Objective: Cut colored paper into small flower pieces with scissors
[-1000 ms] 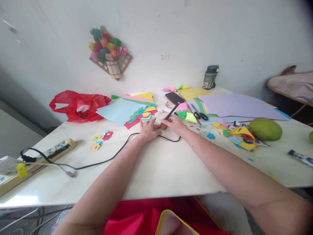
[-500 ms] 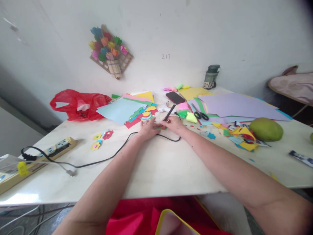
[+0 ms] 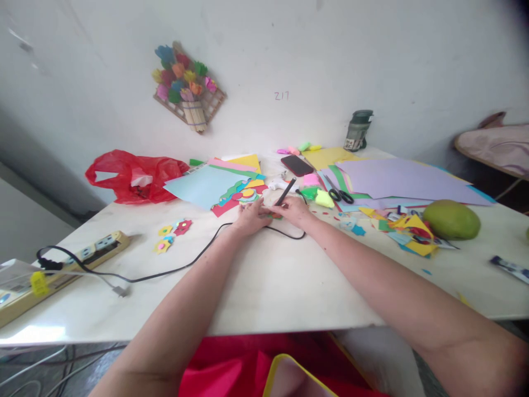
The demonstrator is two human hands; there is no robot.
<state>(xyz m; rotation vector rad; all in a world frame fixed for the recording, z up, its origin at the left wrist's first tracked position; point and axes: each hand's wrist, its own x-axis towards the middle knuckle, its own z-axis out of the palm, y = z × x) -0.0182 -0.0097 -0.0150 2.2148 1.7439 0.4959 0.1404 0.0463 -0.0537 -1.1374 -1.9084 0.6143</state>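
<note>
Black pen (image 3: 286,192) aslant, upper end rightward

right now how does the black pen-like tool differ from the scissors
The black pen-like tool is held in the right hand, while the scissors lie loose on the coloured paper. The tool stands tilted up; the scissors lie flat. The tool is one straight stick, whereas the scissors have two looped handles. Both show black.
</note>
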